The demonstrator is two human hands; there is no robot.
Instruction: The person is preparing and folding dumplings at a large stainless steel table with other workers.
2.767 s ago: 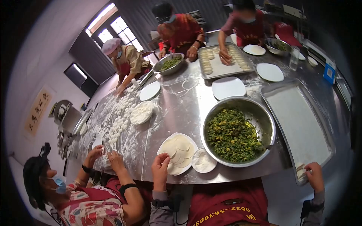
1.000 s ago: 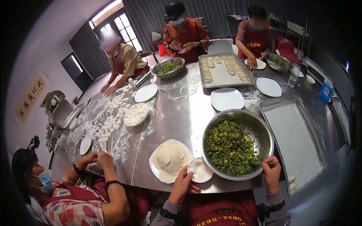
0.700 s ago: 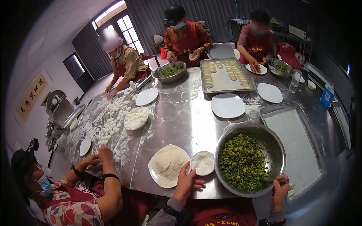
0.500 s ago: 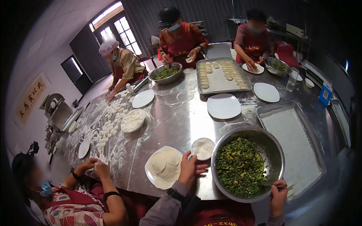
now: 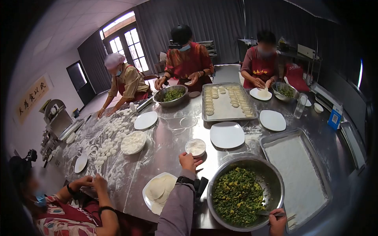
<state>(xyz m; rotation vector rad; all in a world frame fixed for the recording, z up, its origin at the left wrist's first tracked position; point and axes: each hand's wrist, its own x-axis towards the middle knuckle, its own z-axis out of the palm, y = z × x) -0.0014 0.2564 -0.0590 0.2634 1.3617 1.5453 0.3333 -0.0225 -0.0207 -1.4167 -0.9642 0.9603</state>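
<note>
My left hand reaches forward over the table and touches the near rim of a small white bowl of flour; its fingers are stretched out. Below its wrist, a white plate holds a stack of round dough wrappers, partly hidden by my sleeve. At the lower right, my right hand is closed on a flat metal utensil, whose end rests in chopped green and yellow filling. That end is too buried to tell its shape. The filling sits in a large steel bowl.
A lined metal tray lies right of the bowl. Ahead are white plates and a tray of shaped dumplings. Dough pieces and a flour bowl lie left. A co-worker sits at my left; three others work across the table.
My left hand has moved forward, and the small flour bowl has slid farther from me. The right hand keeps its grip on the utensil. The view has tilted upward.
</note>
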